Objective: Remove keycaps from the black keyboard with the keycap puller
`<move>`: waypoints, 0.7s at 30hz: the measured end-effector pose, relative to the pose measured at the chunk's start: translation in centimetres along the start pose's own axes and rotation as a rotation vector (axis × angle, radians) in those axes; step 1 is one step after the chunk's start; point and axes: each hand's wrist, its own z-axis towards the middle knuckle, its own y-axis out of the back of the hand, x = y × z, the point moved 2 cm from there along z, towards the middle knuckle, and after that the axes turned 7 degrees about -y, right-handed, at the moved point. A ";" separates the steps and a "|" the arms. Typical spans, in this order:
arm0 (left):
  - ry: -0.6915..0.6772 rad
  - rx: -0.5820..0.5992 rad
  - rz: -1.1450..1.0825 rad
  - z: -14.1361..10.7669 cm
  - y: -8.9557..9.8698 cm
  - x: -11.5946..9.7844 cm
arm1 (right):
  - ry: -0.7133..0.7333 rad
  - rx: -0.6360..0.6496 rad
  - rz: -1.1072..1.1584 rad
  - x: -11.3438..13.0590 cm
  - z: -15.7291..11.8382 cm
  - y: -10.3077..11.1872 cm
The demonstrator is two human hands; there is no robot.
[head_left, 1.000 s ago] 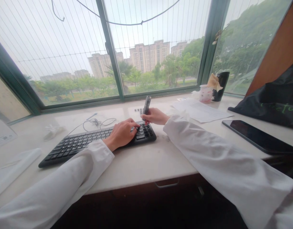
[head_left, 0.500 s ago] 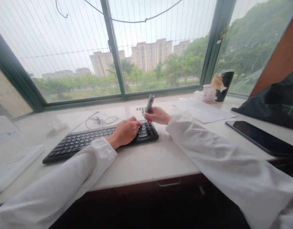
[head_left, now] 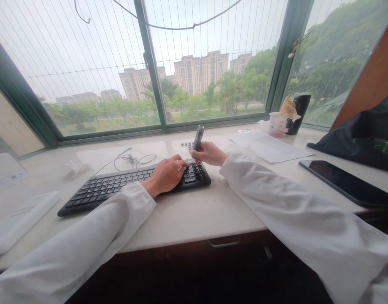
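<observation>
A black keyboard (head_left: 108,185) lies on the white desktop, with several key sockets on its number pad (head_left: 195,172) showing without caps. My left hand (head_left: 167,175) rests across the right part of the keyboard, its fingers stretched toward the number pad and partly hidden. Above the pad's far edge, my right hand (head_left: 211,153) is closed around a dark grey, thick pen-shaped tool (head_left: 198,138), held upright. The tool's lower tip is hidden by the fingers. Several loose keycaps (head_left: 187,145) lie in rows just behind the keyboard.
A thin cable (head_left: 130,158) coils behind the keyboard near a clear plastic bag (head_left: 75,171). Farther right are paper sheets (head_left: 273,147), a cup (head_left: 277,124), a black bottle (head_left: 300,114), a phone (head_left: 342,179) and a dark bag (head_left: 365,131). A white box-like device (head_left: 23,219) stands left.
The view has shifted very slightly. Both hands, the tool and the keyboard keep practically the same positions.
</observation>
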 end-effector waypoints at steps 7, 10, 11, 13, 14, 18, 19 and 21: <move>-0.008 0.001 0.013 0.0 -0.1 0.0 | 0.047 -0.013 -0.037 0.8 -0.5 -0.1; -0.016 -0.002 0.015 0.0 0.0 0.0 | 0.066 -0.025 -0.068 1.4 -0.7 -0.4; -0.017 -0.004 0.016 0.0 0.0 0.0 | 0.062 -0.028 -0.074 1.5 -0.7 -0.5; -0.017 -0.003 0.019 0.0 -0.1 0.1 | 0.041 -0.040 -0.074 1.5 -0.6 -0.6; -0.015 -0.002 0.019 0.0 -0.1 0.1 | 0.025 -0.044 -0.068 1.4 -0.6 -0.7; -0.017 -0.005 0.011 0.0 -0.2 0.3 | -0.071 -0.024 -0.030 0.8 -0.3 -0.7; -0.019 -0.007 0.007 0.1 -0.3 0.3 | -0.093 -0.007 -0.021 0.6 -0.2 -0.7; -0.019 -0.009 0.003 0.1 -0.2 0.3 | -0.128 0.030 -0.005 0.2 0.0 -0.7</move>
